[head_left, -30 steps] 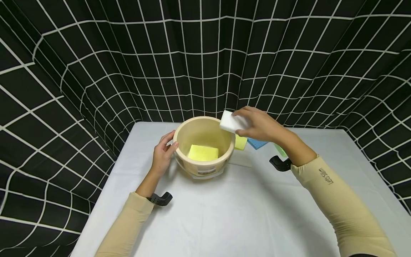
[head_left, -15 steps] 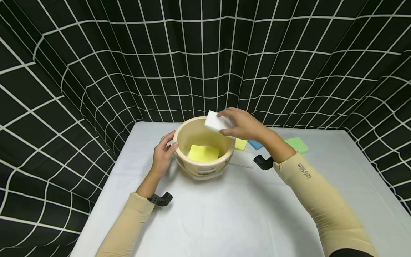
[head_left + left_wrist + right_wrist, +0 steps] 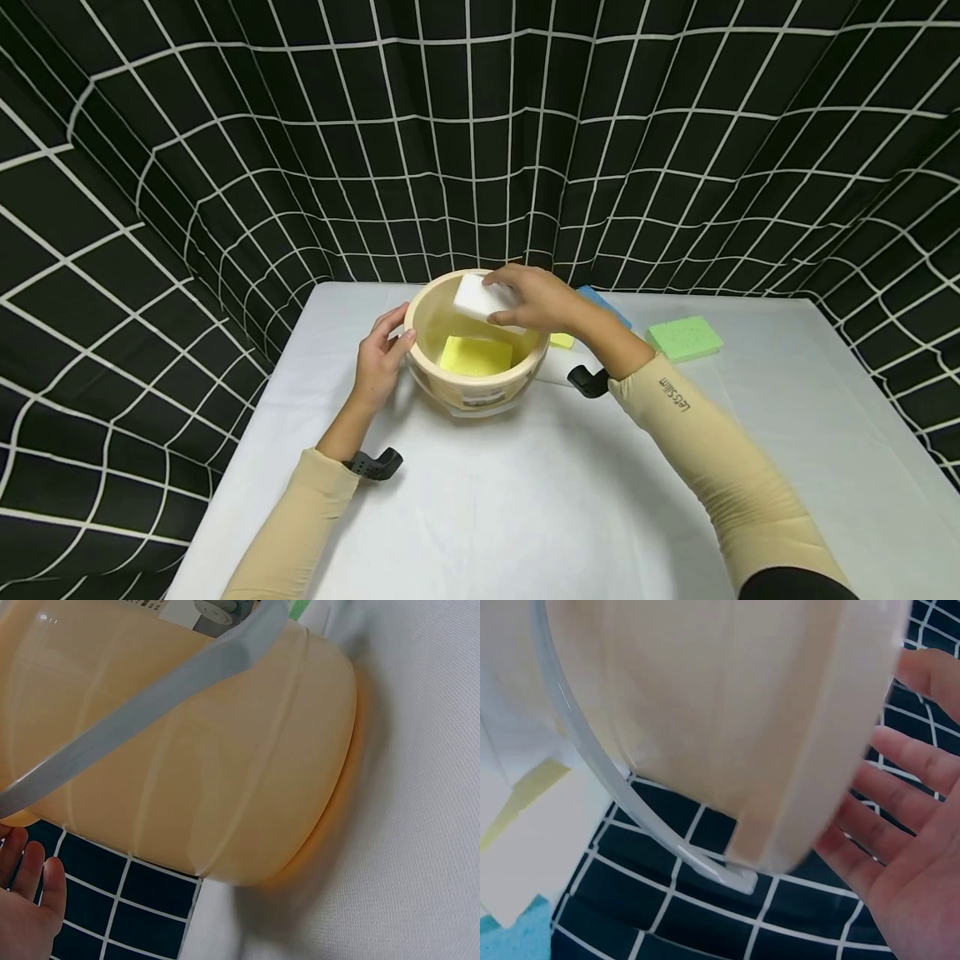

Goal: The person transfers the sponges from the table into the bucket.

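Observation:
A cream bucket (image 3: 427,377) stands on the white table, its grey handle (image 3: 150,712) hanging against its side in the left wrist view. My left hand (image 3: 378,358) holds the bucket's left rim, thumb over the edge and fingers along the outside. Over the bucket's mouth, my right hand (image 3: 536,302) grips a white block-shaped sponge (image 3: 474,296) between thumb and fingers. The right wrist view shows my hand beside the bucket's rim, with the white sponge hidden. A yellow sponge (image 3: 476,356) lies inside at the bottom.
Right of the bucket lie a green sponge (image 3: 684,338), a blue sponge (image 3: 604,305) partly behind my right arm, and a yellow sponge (image 3: 561,341) partly covered by the bucket. A pale flat piece (image 3: 555,367) lies close by. A black gridded curtain (image 3: 480,150) surrounds the table.
My right hand has moved left with the white sponge, from the bucket's right rim to over its mouth. The green sponge is uncovered. My left hand has stayed in place.

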The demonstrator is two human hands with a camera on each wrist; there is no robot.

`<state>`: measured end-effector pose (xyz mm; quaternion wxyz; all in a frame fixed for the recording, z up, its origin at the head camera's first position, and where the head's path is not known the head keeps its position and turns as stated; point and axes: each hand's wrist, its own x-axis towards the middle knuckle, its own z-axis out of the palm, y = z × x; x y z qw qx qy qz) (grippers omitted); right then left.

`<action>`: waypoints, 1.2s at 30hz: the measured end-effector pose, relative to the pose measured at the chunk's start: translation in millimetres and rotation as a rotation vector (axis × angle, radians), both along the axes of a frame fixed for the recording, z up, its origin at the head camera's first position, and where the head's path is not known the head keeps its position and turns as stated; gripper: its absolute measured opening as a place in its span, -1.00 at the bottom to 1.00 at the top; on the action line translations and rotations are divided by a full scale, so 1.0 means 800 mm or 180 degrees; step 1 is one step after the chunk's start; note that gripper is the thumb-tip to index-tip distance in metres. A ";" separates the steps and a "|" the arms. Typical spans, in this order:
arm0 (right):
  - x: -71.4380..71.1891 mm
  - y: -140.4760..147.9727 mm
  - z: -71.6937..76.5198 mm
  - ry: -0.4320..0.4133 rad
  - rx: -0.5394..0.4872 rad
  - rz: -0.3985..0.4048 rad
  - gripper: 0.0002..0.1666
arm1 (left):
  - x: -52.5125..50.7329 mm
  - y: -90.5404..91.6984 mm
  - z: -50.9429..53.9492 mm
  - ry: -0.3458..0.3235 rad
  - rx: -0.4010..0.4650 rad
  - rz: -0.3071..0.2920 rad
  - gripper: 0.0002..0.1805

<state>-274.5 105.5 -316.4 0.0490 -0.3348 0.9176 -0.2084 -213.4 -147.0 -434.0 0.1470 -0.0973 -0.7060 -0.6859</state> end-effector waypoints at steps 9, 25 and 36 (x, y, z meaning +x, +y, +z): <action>0.002 -0.016 -0.012 -0.0013 0.0150 0.0092 -0.37 | 0.000 0.000 0.001 0.0035 -0.0017 -0.0005 -0.50; -0.004 -0.036 -0.036 -0.0151 0.0363 0.0214 -0.34 | 0.001 -0.001 -0.001 0.0012 -0.0011 -0.0003 -0.49; -0.006 -0.047 -0.046 -0.0140 0.0716 0.0280 -0.37 | -0.001 0.000 -0.002 0.0030 0.0003 -0.0003 -0.49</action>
